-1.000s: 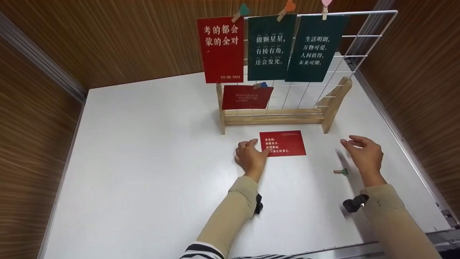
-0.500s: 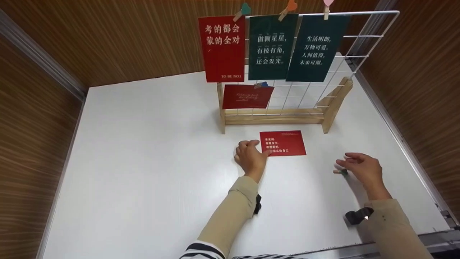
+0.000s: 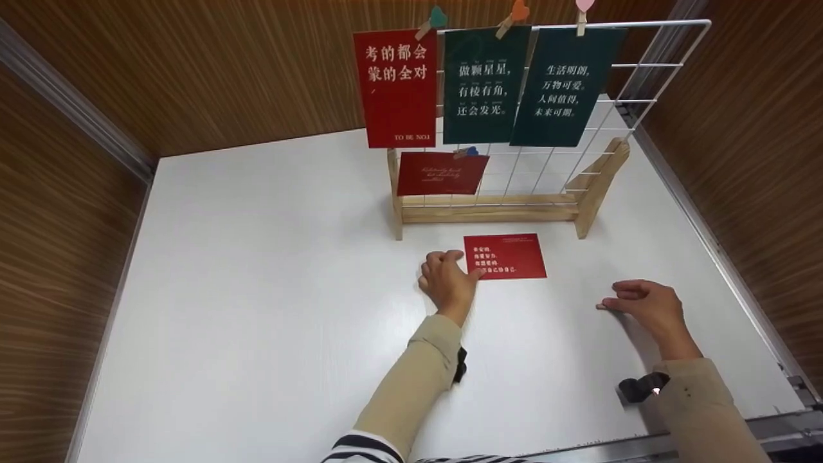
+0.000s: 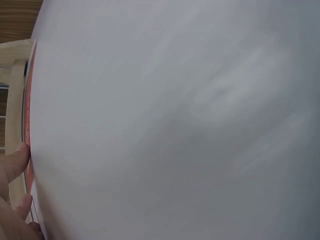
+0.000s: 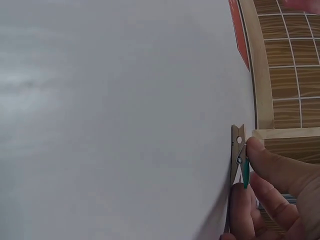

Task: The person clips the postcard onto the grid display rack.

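Note:
My left hand (image 3: 448, 283) rests at the left end of a red card (image 3: 514, 254) lying flat on the white table. Its thumb lies over the card's lower left corner, the other fingers beside the left edge. In the left wrist view the card (image 4: 28, 110) shows as a thin red strip by the fingertips (image 4: 21, 152). Off to the right, my right hand (image 3: 652, 312) pinches a small wooden clothespin (image 3: 600, 307) low over the table. The right wrist view shows the thumb against the green piece on the clothespin (image 5: 239, 150), with fingers on the opposite side.
Behind the card stands a white wire grid rack (image 3: 643, 80) on a wooden base (image 3: 495, 212). Clipped to it are a tall red card (image 3: 402, 109), two dark green cards (image 3: 482, 125) and a small red card (image 3: 418, 183). Wood-grain panels (image 3: 257, 71) surround the table.
My right hand has come down toward me and slightly left, from above the table to the clothespin, and now grips it. The left hand and the card stay where they were.

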Tool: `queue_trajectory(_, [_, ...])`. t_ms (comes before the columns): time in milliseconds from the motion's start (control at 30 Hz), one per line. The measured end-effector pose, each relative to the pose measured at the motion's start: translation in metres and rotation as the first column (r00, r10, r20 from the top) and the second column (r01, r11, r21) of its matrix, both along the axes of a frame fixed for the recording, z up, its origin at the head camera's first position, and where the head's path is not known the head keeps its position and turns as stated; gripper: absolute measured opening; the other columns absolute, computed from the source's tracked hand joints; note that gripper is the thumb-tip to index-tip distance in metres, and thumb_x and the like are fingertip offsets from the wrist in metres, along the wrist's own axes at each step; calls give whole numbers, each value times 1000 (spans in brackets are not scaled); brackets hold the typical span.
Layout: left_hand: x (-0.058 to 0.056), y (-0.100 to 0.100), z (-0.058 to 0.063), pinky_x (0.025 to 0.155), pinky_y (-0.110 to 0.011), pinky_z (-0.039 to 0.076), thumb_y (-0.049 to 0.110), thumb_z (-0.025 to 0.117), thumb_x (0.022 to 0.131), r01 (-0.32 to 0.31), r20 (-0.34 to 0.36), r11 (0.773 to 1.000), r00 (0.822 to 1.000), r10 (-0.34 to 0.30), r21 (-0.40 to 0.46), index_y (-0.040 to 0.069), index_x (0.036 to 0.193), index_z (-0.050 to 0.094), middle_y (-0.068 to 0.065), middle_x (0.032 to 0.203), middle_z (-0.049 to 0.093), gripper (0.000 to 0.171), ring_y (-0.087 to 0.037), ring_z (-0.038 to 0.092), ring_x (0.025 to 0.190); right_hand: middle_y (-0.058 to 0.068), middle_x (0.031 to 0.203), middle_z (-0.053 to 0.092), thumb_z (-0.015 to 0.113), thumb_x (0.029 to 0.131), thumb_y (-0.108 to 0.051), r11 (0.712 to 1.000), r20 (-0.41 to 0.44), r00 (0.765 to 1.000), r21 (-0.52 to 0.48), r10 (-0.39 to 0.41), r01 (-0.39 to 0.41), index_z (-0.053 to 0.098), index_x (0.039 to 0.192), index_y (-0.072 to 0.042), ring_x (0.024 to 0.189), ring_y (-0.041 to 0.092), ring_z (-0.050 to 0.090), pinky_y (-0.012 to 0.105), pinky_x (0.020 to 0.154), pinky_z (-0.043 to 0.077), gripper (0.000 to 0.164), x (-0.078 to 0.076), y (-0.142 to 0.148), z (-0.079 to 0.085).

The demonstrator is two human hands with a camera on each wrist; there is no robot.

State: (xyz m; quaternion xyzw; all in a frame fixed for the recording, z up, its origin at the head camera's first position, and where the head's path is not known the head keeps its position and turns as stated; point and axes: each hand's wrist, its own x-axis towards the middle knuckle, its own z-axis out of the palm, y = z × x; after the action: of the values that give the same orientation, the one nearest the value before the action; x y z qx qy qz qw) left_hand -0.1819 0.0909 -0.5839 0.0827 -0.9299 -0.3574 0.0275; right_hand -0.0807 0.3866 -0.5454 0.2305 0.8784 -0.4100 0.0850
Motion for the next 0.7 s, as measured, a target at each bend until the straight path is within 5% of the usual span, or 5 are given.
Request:
queue_trajectory(333, [-3,-3,4,88,-38,33,30,80,77,-5,32,1000,999,4,18,20,110,70,0,111,53,35,-18,46,106,21,112,64,78,78,-37,999,-24,999,41,32,-31,60,122,2,105,31,57,17,68,48,62,-10,-4,1])
queue_trajectory(700, [-6,-6,9,90,-37,35,21,77,79,-14,63,999,998,12,29,14,110,70,-3,109,54,32,-19,48,106,24,111,63,73,84,-39,994,-34,998,97,45,-42,61,119,2,106,38,55,37,80,44,56,-25,-12,0])
